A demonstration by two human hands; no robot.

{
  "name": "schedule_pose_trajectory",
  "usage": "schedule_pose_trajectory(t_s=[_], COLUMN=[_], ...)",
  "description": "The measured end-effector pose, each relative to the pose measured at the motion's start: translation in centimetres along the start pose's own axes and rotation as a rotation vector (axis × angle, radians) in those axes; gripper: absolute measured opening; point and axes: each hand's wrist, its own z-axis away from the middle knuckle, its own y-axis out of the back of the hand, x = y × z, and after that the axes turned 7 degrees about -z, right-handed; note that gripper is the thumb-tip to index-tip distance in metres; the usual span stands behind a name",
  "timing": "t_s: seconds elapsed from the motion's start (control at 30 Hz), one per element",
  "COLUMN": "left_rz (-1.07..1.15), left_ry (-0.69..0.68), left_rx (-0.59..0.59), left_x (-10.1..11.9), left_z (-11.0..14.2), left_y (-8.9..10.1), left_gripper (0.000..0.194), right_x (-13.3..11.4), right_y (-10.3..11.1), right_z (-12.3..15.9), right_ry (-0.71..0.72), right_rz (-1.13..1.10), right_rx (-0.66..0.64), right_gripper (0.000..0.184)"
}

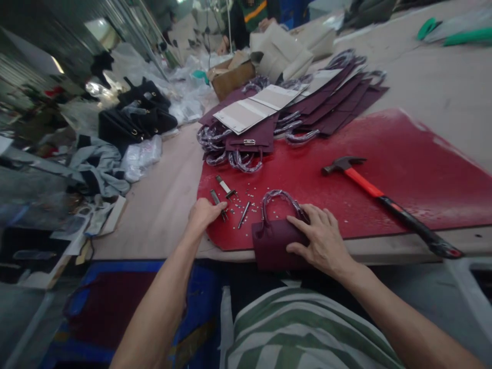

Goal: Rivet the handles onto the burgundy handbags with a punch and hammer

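My left hand [205, 211] is closed at the left edge of the red mat, its thumb across a small pronged metal tool [214, 195]. A second pronged tool [224, 185] and a short metal rod [244, 215] lie close by among scattered small metal bits [251, 195]. My right hand [321, 238] grips the right side of a burgundy handbag piece [271, 246], thumb and fingers spread over its face. The piece has a plastic-wrapped loop handle [279, 193] and overhangs the table's front edge. Whatever the fingers do behind it is hidden.
A claw hammer [384, 200] with a red and black handle lies on the red mat [407, 169]. Stacked burgundy bag pieces [330, 102] stand behind, near a cardboard box [232, 79]. Black bags [134, 115] sit left. A blue crate [203, 292] is below. Another person [240, 25] is at the back.
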Motion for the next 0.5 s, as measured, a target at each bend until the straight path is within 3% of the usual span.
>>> schedule_pose_trajectory(t_s=[0.07,0.23,0.37,0.5], left_rz=[0.013,0.383,0.886,1.491], left_ry=[0.061,0.132,0.031,-0.086], left_rx=[-0.158,-0.165,-0.255,-0.361], left_x=[-0.3,-0.4,-0.9,1.0], left_z=[-0.5,-0.1,3.5,8.4], left_y=[-0.4,-0.6,0.0,-1.5], left_gripper=[0.042,0.024,0.016,0.038], right_x=[-0.1,-0.4,-0.5,-0.5], right_y=[0.1,0.3,0.4,0.5], right_z=[0.0,0.1,0.1,0.2], right_ry=[-0.012,-0.038,-0.035,-0.03], right_rz=[-0.014,-0.041,-0.069,-0.072], right_rx=[-0.018,-0.018,-0.02,-0.019], right_gripper=[0.066,0.069,0.07,0.072])
